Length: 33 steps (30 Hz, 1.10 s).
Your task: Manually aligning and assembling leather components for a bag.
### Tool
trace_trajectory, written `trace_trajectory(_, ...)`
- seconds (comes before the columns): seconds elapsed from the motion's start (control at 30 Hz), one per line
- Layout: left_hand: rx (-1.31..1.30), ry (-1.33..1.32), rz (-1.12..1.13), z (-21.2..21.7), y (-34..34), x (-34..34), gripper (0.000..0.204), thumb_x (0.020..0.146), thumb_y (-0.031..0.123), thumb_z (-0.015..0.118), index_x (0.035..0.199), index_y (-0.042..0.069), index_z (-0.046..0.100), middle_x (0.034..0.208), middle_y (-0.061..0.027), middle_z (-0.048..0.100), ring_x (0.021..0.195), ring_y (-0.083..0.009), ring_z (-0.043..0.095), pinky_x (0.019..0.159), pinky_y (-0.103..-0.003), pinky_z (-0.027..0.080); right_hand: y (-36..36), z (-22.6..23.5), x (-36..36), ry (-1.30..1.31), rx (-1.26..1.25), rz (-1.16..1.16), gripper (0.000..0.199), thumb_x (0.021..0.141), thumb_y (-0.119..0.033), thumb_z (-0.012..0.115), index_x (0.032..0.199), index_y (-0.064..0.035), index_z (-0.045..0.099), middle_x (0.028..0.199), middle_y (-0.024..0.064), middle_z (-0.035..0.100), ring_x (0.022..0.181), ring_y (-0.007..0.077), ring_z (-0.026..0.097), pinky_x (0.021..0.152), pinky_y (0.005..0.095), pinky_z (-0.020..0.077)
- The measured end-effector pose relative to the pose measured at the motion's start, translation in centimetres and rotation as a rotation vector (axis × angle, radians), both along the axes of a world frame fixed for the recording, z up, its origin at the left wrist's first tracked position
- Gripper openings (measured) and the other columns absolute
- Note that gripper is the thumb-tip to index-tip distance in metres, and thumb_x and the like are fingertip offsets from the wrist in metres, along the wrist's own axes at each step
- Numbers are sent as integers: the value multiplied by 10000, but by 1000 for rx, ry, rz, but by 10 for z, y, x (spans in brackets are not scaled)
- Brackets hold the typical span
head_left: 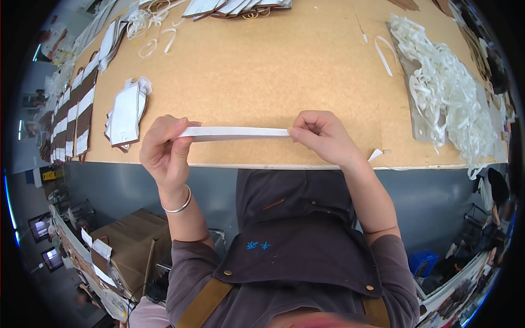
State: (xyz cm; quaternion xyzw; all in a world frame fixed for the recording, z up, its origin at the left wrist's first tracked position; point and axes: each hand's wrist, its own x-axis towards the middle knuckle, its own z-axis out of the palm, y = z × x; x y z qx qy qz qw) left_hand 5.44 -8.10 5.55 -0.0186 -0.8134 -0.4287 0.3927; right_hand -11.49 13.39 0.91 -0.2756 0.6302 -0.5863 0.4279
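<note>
Stretched level between my two hands is a white strip [235,133] with a finely dotted surface, greyer along its lower side. My left hand [165,148] pinches its left end between thumb and fingers; a metal bangle sits on that wrist. At the other end, my right hand [325,136] grips the strip with thumb against curled fingers. Both hands are above the near part of the tan table [262,82]. Just left of my left hand lies a small stack of white pieces with brown edges [126,119].
A tangled heap of white ribbons [437,82] covers a grey board at the right. White-and-brown bundles [71,115] line the left edge, and more white pieces [235,8] lie at the far edge. A white scrap [375,154] rests by the front edge. Below left stands a brown box [131,240].
</note>
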Motion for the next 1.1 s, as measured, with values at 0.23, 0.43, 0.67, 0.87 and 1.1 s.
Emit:
trace_trajectory(0.23, 21, 12, 7, -4, 0, -1, 166, 893, 107, 572, 1027, 20, 528, 818, -121, 583, 707, -205, 602, 635, -305, 522, 0, 2, 0, 29, 36, 2, 175, 828, -139, 611, 693, -36, 570, 557, -48, 459, 522, 24, 381, 479, 212, 307)
trace_trajectory(0.43, 37, -2, 17, -4, -1, 3, 176, 891, 94, 574, 1045, 21, 531, 846, -116, 581, 729, -212, 616, 649, -307, 524, 10, -4, -11, 157, 235, 15, 233, 803, -198, 637, 671, -21, 563, 543, -24, 460, 523, 68, 402, 506, 231, 357)
trace_trajectory(0.67, 143, 46, 36, -6, 8, 4, 171, 853, 63, 615, 1002, -9, 570, 840, -107, 578, 741, -209, 609, 643, -282, 499, -4, 7, 0, 621, -86, -167, 380, 724, -253, 719, 1014, -47, 585, 820, 65, 616, 711, 186, 585, 620, 308, 458)
trace_trajectory(0.87, 79, 5, 45, 1, 11, -4, 202, 752, 8, 665, 952, -7, 641, 798, -113, 655, 658, -186, 592, 599, -264, 445, -45, 12, 15, 813, -125, 51, 384, 691, -262, 763, 994, -58, 645, 807, 78, 650, 744, 255, 624, 690, 335, 494)
trace_trajectory(1.1, -44, -266, 420, -3, -45, 7, 394, 766, 150, 680, 1131, 61, 561, 1105, -146, 586, 1031, -261, 543, 857, -346, 423, -2, -26, 16, 262, -54, -84, 178, 735, -107, 748, 877, -23, 679, 778, 39, 672, 728, 140, 632, 692, 279, 507)
